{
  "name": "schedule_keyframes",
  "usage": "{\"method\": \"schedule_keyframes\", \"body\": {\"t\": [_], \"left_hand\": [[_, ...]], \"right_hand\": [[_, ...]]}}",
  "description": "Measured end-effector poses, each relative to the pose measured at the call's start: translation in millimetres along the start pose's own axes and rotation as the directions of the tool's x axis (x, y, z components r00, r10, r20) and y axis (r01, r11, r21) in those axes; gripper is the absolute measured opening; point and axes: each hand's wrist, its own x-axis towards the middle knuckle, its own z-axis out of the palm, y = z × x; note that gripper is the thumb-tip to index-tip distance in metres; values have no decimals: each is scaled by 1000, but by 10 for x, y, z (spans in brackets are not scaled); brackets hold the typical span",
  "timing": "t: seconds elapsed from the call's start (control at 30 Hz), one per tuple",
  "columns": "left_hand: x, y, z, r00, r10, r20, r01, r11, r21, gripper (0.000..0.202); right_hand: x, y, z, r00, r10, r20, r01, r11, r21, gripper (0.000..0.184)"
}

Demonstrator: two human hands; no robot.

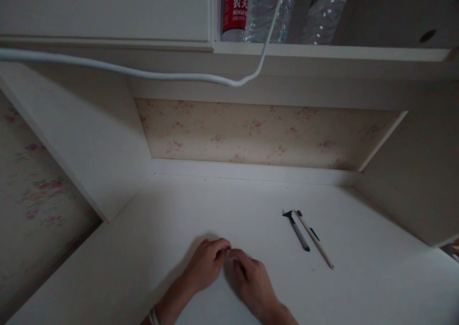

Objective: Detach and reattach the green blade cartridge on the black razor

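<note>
The left hand [208, 263] and the right hand [256, 278] meet above a smooth white desk [161, 210], knuckles up, their fingertips almost or actually touching. The fingers of both are curled inward, thumb near forefinger as in a pinch. A tiny pale bit [228, 252] seems to show where the fingertips come together, but it is too small and dim to identify, and I cannot tell whether either hand grips it. A light-coloured band [154, 316] circles the left wrist.

Beyond the right hand, on its right side, lies a slim grey-handled tool with a black crosspiece at its far end [298, 235]. Just beside it, on the side away from the hands, is a long, thin, whitish pen-like stick [321, 248] with a dark far end; a small dark green piece [314, 234] shows along its edge. Both slant the same way, their near ends pointing rightward, well apart from the hands.

Behind the desk is cream wallpaper with pink flowers [222, 128]. A thick white cable [172, 76] crosses the upper view, bending upward in front of a white shelf [322, 51] holding clear plastic bottles with red-and-white labels [234, 9].
</note>
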Motion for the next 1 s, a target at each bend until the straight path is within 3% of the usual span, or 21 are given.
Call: {"method": "schedule_keyframes", "body": {"t": [0.13, 0.33, 0.6, 1.0], "left_hand": [[-1, 70, 15, 999, -24, 24, 29, 979, -204, 29], [13, 28, 54, 995, -28, 92, 52, 962, -270, 43], [20, 40, -11, 991, -2, 132, 59, 901, -429, 38], [36, -34, -34, 976, -45, 214, 140, 880, -454, 29]], "right_hand": [[29, 44, 23, 985, 152, -79, -148, 988, 47, 27], [24, 38, 49, 994, 97, -54, -98, 995, -13, 31], [18, 51, 61, 993, 95, -76, -98, 995, -32, 33], [28, 75, 78, 992, 40, -119, -51, 994, -93, 33]]}}
